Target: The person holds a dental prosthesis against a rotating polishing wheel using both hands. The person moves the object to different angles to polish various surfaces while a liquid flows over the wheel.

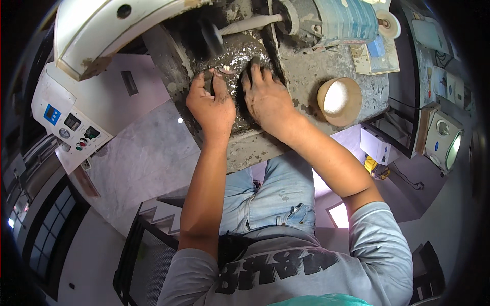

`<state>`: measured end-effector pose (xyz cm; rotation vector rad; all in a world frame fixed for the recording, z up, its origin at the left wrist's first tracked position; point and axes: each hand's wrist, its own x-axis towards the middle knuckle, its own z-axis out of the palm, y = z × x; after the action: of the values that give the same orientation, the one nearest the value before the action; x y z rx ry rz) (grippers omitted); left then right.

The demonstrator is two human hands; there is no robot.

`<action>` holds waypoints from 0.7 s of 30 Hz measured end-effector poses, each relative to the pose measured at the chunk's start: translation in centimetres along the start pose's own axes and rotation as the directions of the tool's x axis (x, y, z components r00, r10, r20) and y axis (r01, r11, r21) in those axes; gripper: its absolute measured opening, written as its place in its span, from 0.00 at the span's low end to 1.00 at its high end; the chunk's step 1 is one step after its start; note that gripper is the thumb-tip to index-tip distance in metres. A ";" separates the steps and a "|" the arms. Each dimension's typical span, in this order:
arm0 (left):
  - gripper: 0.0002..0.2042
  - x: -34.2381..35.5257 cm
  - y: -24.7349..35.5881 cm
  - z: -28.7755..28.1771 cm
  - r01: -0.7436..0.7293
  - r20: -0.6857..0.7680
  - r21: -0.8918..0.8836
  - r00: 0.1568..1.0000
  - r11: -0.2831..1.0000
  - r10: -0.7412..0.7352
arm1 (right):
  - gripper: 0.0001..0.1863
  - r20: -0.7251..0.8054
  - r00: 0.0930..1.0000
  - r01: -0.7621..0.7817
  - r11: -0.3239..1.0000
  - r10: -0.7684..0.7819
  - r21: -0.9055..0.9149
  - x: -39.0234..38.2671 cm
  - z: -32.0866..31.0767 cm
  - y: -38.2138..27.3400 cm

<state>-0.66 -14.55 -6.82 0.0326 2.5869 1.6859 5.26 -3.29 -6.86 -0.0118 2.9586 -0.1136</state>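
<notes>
My left hand is closed, thumb and fingers pinching a small dental piece with a few white teeth; most of it is hidden by the fingertips. Just right of it, my right hand rests its mud-coated fingers, somewhat apart, in the wet grey slurry of the trough. No object shows in that hand, though its palm is out of sight. Beyond both hands, a dark polishing wheel looks blurred, on the pale tapered spindle of a blue motor.
A tan bowl with white contents stands right of my right hand on the stained bench. An open box is behind it. A white machine hood overhangs at upper left, above a control panel.
</notes>
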 end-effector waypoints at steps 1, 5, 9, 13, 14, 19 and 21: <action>0.06 -0.1 -0.1 -0.1 0.005 0.003 0.003 1.000 1.000 -0.005 | 0.20 0.019 0.999 -0.042 0.998 0.041 0.038 -0.1 -0.1 -0.3; 0.05 -0.9 1.3 -0.7 0.126 0.036 -0.422 0.992 0.898 -0.123 | 0.20 0.099 0.993 -0.063 0.998 0.065 -0.025 0.0 -0.4 -1.0; 0.07 -1.3 3.4 -1.3 0.235 0.185 -0.635 0.971 0.736 -0.150 | 0.22 0.253 0.967 0.037 0.997 -0.018 -0.072 0.0 -1.1 -1.0; 0.09 -1.0 5.1 -1.6 0.384 0.423 -0.617 0.898 0.687 -0.123 | 0.23 0.161 0.987 -0.066 0.887 -0.009 0.457 -0.1 -1.0 -0.5; 0.09 -0.8 5.2 -1.6 0.367 0.457 -0.591 0.886 0.719 -0.077 | 0.22 0.161 0.987 -0.121 0.793 0.030 0.597 -0.1 -1.1 -0.6; 0.10 -0.4 5.6 -1.4 0.233 0.525 -0.373 0.851 0.898 -0.003 | 0.15 0.172 0.974 -0.223 0.538 0.144 0.813 -0.3 -0.6 -1.1; 0.10 -0.3 5.5 -1.5 0.197 0.523 -0.369 0.852 0.908 0.028 | 0.15 0.257 0.953 -0.303 0.458 0.160 0.836 -0.2 -1.0 -1.3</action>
<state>-0.49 -13.69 -1.18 0.3036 1.7872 1.8368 5.25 -4.49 -5.71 0.4998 2.3544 -1.4901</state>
